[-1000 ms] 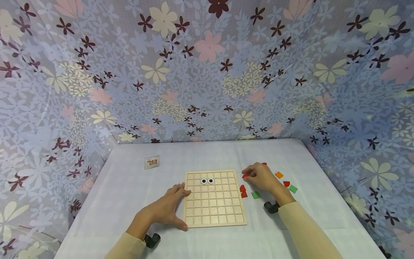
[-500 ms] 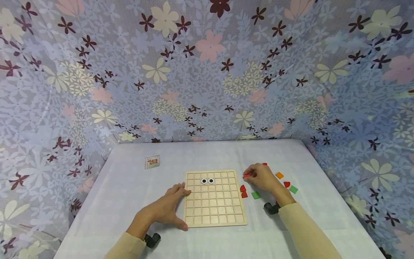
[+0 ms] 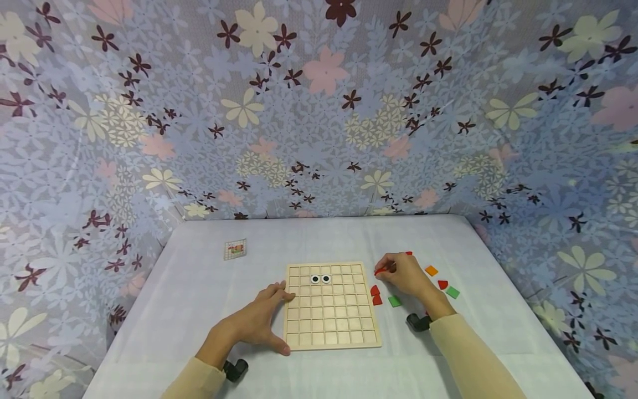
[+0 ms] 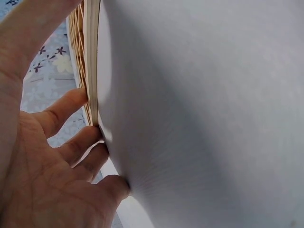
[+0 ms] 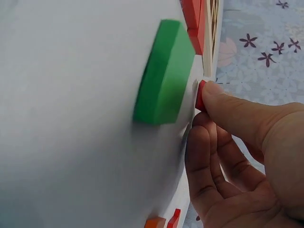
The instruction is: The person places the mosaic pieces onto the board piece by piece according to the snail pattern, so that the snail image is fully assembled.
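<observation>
Backdrop [image 3: 324, 144]: flowered cloth in blue-grey, pink, cream and maroon, hanging behind and around the bench [image 3: 164, 299], which has a white cover
Board [image 3: 331, 316]: pale wooden grid of square cells, lying flat on the bench between the two hands; two eye pieces [image 3: 315, 279] sit side by side in its far part
Left hand [image 3: 257, 317]: fingers spread wide, tips against the board's left edge, thumb by the near corner; nothing gripped
Right hand [image 3: 406, 273]: thumb and index finger closed in a pinch on a small red piece [image 5: 200, 96], just right of the board; whether it is clear of the bench, I cannot tell
Loose pieces: two red pieces [image 3: 375, 290] just beside the board's right edge, a green piece [image 3: 395, 301] near them; farther right, an orange piece [image 3: 431, 270], another red piece [image 3: 443, 284] and a second green piece [image 3: 452, 292]
Card [image 3: 235, 249]: small picture on a grid, beyond the board and to its left
Pinch, done well: a light hold on opposite edges should let the piece turn without slipping; gentle left-hand pressure would be enough to stop the board sliding
</observation>
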`<state>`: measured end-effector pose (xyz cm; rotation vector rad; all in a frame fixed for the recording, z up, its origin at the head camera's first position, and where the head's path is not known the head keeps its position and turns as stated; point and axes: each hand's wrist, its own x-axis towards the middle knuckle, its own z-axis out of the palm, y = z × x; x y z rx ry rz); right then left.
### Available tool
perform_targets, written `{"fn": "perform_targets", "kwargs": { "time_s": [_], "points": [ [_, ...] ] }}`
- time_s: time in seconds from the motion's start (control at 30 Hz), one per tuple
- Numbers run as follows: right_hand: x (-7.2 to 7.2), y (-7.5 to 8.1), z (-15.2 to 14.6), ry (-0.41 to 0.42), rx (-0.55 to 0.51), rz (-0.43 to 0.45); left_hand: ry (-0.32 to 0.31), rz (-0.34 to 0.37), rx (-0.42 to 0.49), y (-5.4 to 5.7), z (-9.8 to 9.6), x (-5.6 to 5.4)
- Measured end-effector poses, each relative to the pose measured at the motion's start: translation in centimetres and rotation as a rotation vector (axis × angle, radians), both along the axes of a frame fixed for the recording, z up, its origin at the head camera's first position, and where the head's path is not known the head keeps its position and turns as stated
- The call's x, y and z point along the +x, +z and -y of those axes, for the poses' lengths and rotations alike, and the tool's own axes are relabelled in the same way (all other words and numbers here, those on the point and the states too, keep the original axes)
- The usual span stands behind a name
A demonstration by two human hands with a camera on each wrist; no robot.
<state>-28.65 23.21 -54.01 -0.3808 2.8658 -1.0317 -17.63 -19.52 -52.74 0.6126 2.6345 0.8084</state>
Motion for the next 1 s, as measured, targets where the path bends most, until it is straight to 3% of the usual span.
{"fn": "perform_targets", "kwargs": {
  "time_s": [0.3, 0.6, 1.0],
  "points": [
    [0.0, 0.0, 1.2, -0.042, -0.04, -0.032, -0.002, -0.005, 0.007, 0.0, 0.1, 0.0],
    [0.7, 0.8, 2.9, -0.028, -0.127, -0.104, -0.008, -0.001, 0.001, 0.2, 0.0, -0.1],
    [1.4, 1.1, 5.9, 0.109, -0.152, -0.082, -0.004, 0.012, -0.003, 0.1, -0.1, 0.0]
  ]
}}
